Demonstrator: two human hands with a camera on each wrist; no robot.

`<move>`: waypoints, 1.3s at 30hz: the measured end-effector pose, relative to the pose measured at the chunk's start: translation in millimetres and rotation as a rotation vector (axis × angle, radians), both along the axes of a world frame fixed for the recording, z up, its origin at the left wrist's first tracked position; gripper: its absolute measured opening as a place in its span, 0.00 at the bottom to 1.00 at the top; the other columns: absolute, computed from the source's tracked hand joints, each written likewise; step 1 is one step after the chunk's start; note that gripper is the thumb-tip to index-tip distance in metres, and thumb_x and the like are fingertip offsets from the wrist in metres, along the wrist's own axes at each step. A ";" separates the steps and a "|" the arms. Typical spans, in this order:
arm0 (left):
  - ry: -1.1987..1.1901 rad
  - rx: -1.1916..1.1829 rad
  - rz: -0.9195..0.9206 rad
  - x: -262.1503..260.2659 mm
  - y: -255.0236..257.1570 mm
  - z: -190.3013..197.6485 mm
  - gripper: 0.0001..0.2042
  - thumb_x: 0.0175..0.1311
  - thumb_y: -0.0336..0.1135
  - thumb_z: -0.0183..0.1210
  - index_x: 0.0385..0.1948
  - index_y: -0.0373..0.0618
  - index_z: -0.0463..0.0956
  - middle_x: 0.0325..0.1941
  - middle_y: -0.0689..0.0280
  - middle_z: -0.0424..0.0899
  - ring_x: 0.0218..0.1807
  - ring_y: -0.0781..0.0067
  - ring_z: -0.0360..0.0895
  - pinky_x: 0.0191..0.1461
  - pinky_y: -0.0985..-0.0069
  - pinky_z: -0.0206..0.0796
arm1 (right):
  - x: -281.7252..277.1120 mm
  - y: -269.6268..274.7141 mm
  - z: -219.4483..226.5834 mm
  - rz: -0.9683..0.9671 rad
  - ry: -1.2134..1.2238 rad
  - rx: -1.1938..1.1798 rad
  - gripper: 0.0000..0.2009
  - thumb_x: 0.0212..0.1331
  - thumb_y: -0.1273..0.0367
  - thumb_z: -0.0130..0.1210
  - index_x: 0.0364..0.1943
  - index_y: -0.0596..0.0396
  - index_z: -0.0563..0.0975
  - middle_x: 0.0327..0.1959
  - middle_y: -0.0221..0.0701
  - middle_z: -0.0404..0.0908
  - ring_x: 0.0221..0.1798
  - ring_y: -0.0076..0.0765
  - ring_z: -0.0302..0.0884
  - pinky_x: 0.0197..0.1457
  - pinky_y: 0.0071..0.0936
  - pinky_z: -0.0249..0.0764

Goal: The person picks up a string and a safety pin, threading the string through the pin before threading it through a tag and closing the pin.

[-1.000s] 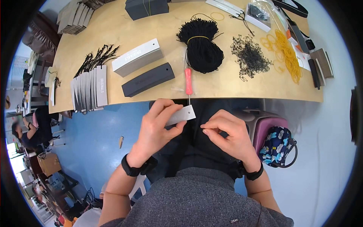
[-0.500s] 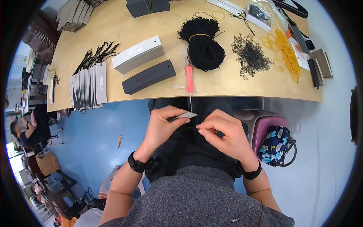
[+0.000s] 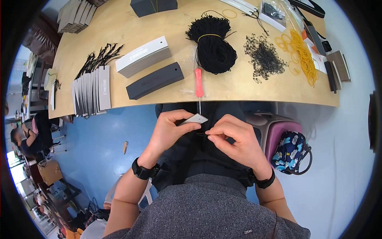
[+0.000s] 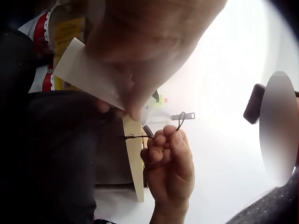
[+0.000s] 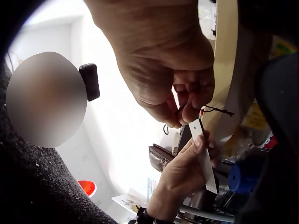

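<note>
My left hand (image 3: 169, 129) pinches a narrow light-grey hang tag (image 3: 196, 118) between thumb and fingers, its punched hole towards the right hand. Just right of it, my right hand (image 3: 236, 139) pinches a thin black cord (image 4: 181, 121) between thumb and forefinger. A small loop of cord stands up past the fingertips in the left wrist view, and a knotted end sticks out the other side. In the right wrist view the tag's holed end (image 5: 195, 126) sits right below the right fingertips. Beyond the hands, a red-handled tool (image 3: 199, 82) lies with its metal shaft over the table edge.
On the table (image 3: 246, 93) lie a stack of light tags (image 3: 144, 55), a dark stack (image 3: 155, 81), fanned corded tags (image 3: 93, 89), a black cord bundle (image 3: 215, 46), a pile of black safety pins (image 3: 263, 57) and yellow rubber bands (image 3: 304, 59). A patterned bag (image 3: 290, 153) stands at right.
My left hand has turned the tag from showing its printed face to a flatter, more edge-on tilt. The right hand has shifted slightly left with the cord, closer to the tag.
</note>
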State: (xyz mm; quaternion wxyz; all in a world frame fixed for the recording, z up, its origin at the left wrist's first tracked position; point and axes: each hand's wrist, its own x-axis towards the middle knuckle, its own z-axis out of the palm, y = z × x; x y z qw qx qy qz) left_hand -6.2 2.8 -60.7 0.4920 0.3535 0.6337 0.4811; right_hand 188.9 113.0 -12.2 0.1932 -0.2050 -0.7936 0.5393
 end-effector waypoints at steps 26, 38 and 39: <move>0.150 0.264 -0.108 -3.8 -17.7 14.0 0.08 0.58 0.23 0.65 0.39 0.40 0.85 0.33 0.64 0.81 0.37 0.73 0.77 0.40 0.76 0.67 | -6.7 -2.4 -13.9 0.039 -0.206 -0.406 0.10 0.63 0.68 0.64 0.42 0.62 0.82 0.35 0.30 0.81 0.25 0.19 0.76 0.30 0.20 0.71; 0.263 0.218 -0.226 -6.1 -12.8 41.2 0.09 0.54 0.21 0.63 0.37 0.40 0.85 0.29 0.68 0.78 0.32 0.74 0.74 0.36 0.76 0.63 | -16.1 12.0 -9.0 0.023 -0.060 -0.375 0.11 0.68 0.66 0.59 0.45 0.60 0.79 0.30 0.25 0.73 0.25 0.16 0.68 0.30 0.19 0.67; 0.265 0.218 -0.226 -6.5 -12.9 42.2 0.09 0.54 0.21 0.63 0.37 0.40 0.85 0.29 0.68 0.78 0.32 0.74 0.74 0.36 0.76 0.63 | -16.6 12.2 -11.9 0.050 -0.062 -0.375 0.11 0.68 0.65 0.59 0.43 0.60 0.79 0.27 0.24 0.72 0.24 0.15 0.66 0.29 0.18 0.64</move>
